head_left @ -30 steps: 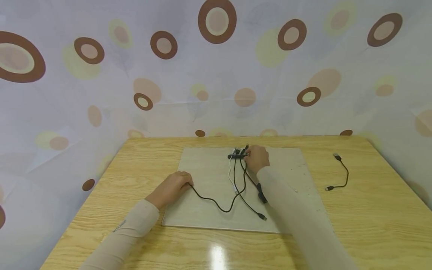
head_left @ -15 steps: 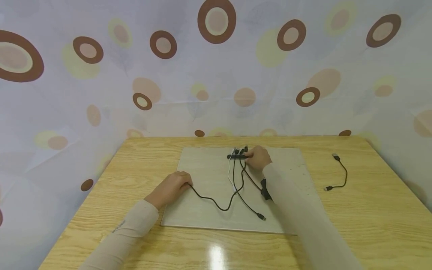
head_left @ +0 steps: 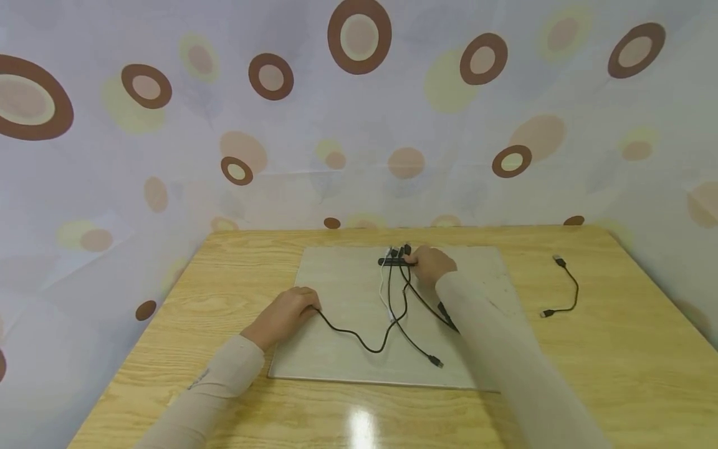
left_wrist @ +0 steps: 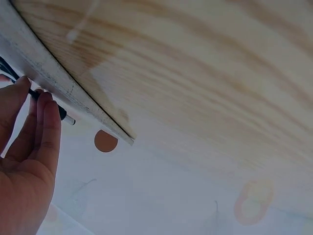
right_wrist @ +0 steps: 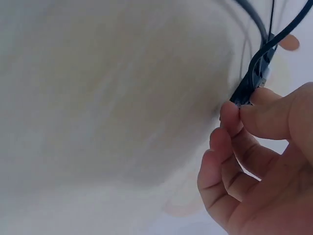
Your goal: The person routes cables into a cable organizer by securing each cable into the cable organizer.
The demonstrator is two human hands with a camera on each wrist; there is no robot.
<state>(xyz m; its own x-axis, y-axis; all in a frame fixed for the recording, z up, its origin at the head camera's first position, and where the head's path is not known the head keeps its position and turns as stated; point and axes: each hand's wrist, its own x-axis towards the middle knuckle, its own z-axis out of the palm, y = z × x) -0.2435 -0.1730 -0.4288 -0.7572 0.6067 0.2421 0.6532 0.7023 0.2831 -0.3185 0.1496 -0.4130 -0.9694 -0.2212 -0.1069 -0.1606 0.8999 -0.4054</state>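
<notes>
In the head view a black cable holder strip (head_left: 392, 262) lies near the back of the pale board (head_left: 336, 349), with several cable ends seated side by side in it. My right hand (head_left: 432, 265) pinches the strip's right end between thumb and index finger, which the right wrist view shows close up on the black strip (right_wrist: 254, 73). At the board's left edge, my left hand (head_left: 291, 308) pinches a black cable (head_left: 359, 340) that curves across to the strip. Its barrel plug (left_wrist: 66, 115) with a metal tip pokes out past the fingers in the left wrist view.
A short black USB cable (head_left: 574, 287) lies on the wooden table (head_left: 252, 262) to the right of the board. A white cable (head_left: 382, 287) and a black cable's USB plug (head_left: 434, 360) lie on the board. A patterned cloth (head_left: 359, 125) hangs behind.
My right hand has shifted slightly right and toward me, from the connectors onto the strip's end. The dark bundle on one cable has slid partly behind the right sleeve. My left hand stays put.
</notes>
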